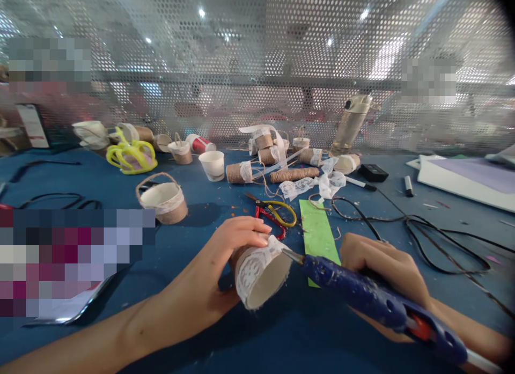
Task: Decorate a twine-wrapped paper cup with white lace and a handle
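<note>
My left hand (217,250) is wrapped round a paper cup (263,275) tilted on its side, its open mouth turned toward the lower right. White lace runs round the cup's rim, and brown twine covers the part by my fingers. A blue hot glue gun (362,296) is gripped in my right hand (382,266). Its metal nozzle meets the lace at the upper right of the rim, touching or very close. Beneath the gun lies a green paper strip (319,234). Scissors (277,213) with yellow and red handles rest just beyond the cup.
A twine-wrapped basket cup (164,202) stands to the left. Further back are a white cup (212,166), a twine roll (293,174), loose lace (314,185) and a yellow crown-shaped piece (132,154). A black cable (418,240) loops at right; a perforated screen (249,57) closes the back.
</note>
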